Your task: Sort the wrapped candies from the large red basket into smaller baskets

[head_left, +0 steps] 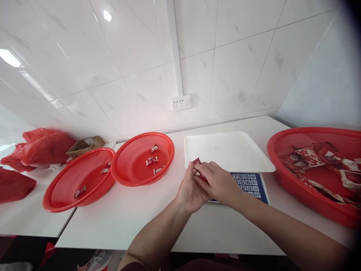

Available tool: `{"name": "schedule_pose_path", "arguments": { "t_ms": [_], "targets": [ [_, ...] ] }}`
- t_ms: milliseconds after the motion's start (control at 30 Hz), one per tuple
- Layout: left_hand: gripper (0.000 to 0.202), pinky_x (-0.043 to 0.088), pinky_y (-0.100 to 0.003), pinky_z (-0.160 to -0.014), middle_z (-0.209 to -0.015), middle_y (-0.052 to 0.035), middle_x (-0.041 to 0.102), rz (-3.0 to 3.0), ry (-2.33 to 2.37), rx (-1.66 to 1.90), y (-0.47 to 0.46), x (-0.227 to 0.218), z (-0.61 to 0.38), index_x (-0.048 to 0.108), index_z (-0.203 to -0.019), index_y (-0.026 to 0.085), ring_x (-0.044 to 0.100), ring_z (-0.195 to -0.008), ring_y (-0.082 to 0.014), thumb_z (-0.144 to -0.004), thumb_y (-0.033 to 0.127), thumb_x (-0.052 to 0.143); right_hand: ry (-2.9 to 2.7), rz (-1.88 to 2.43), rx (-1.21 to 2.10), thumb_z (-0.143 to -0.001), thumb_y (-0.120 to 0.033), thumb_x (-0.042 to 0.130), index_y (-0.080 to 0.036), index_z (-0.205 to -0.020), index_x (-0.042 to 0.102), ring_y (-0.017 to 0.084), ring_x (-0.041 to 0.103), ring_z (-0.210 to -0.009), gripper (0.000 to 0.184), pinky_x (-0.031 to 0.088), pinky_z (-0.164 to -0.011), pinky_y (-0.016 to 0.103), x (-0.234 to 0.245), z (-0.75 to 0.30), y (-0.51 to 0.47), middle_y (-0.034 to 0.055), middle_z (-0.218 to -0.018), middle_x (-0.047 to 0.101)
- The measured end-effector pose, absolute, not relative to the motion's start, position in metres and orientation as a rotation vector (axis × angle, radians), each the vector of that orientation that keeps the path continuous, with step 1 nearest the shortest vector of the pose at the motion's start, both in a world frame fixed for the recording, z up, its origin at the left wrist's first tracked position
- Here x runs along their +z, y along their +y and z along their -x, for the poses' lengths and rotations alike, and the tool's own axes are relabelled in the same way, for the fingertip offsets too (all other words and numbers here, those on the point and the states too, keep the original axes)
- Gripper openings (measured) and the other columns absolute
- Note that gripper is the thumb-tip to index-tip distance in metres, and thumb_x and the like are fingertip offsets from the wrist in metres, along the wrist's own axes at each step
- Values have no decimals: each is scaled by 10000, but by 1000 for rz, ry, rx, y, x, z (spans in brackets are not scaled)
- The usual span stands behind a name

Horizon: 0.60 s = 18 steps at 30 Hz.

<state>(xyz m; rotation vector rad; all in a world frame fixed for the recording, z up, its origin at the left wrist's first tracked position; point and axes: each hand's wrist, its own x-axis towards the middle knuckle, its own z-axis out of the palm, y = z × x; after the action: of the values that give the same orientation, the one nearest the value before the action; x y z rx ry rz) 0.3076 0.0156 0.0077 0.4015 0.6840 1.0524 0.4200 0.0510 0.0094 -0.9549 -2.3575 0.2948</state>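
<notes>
Both my hands meet over the front of a weighing scale [248, 183]. My left hand [189, 192] and my right hand [218, 181] are closed together on a small red-and-white candy packet [196, 163], whose end sticks out above my fingers. Behind them is the scale's white tray [225, 150], with nothing on it. The blue keypad shows to the right of my right hand.
Two red mesh baskets [142, 158] [77, 177] with a few small candies sit to the left. A large red basket [316, 169] full of red packets stands at the right. Red plastic bags [42, 146] and a cardboard box [84, 145] lie far left. A wall socket [181, 102] is behind.
</notes>
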Motion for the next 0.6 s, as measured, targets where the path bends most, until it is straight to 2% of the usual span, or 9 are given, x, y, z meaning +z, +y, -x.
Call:
{"name": "schedule_pose_path", "arguments": {
  "t_ms": [100,233,333,467,600],
  "targets": [
    [377,517,-259,-696,-908,2,631,-239,696,1108,12,9,-303,596,-954,236,631,-802,-130,-916,546,385,-2439,932,130,-924,-426,438,-196,-1091,625,251,540,-889,340,437,-761,402,2,-421,43,107,-979,656],
    [412,489,-187,-601,-903,-40,647,-219,710,1155,8,11,-294,626,-934,170,623,-740,-105,-947,484,359,-2425,828,101,-922,-527,394,-234,-1241,587,280,508,-1050,474,429,-866,459,-2,-430,39,134,-1140,586],
    [361,481,-178,-522,-847,-52,664,-253,714,1140,7,18,-289,632,-931,142,635,-674,-107,-951,413,393,-2386,738,84,-938,-518,358,-247,-1289,557,286,470,-1164,487,421,-931,479,-2,-434,36,141,-1235,536],
    [230,558,-227,-690,-841,-56,686,-354,894,1247,12,34,-275,628,-927,128,676,-726,-115,-933,288,462,-2272,722,49,-943,-465,405,-260,-1353,472,262,459,-1232,463,446,-959,454,-1,-443,32,124,-1336,485],
    [249,547,-300,-868,-964,-74,691,-580,1109,1506,27,50,-237,607,-1001,143,682,-905,-149,-945,289,413,-2123,779,53,-935,-377,456,-246,-1289,510,221,535,-1181,380,503,-930,366,-9,-472,29,104,-1290,542]
  ]
}}
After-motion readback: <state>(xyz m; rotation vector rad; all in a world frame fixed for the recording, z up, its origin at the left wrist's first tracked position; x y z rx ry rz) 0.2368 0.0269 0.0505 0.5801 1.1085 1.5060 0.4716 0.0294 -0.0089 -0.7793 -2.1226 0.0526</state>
